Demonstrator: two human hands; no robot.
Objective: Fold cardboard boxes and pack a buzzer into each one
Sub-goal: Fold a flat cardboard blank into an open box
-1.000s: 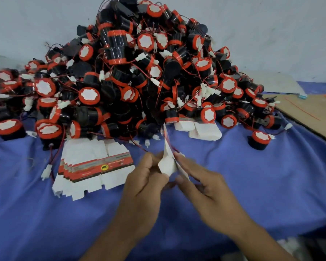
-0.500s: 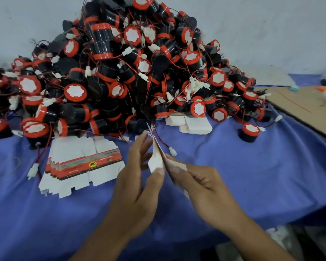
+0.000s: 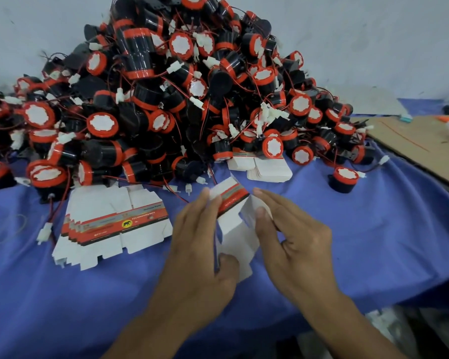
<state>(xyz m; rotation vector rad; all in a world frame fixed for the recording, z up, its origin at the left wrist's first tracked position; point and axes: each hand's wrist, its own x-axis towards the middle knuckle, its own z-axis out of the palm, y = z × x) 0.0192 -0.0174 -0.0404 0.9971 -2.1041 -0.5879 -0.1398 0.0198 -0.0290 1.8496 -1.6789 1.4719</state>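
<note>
cardboard box in grip of left hand, right hand; blue cloth, buzzer pile, pale wall

1. A blue cloth covers the table and hangs over its near edge.
2. A pale, scuffed wall stands behind the table.
3. A flat brown cardboard sheet lies on the cloth at the right, marked with a thin red line.
4. A pale grey sheet lies flat by the wall, behind the brown one.
5. A small teal object sits where the two sheets meet.
6. Blurred white scraps lie below the table edge, lower right.
</note>
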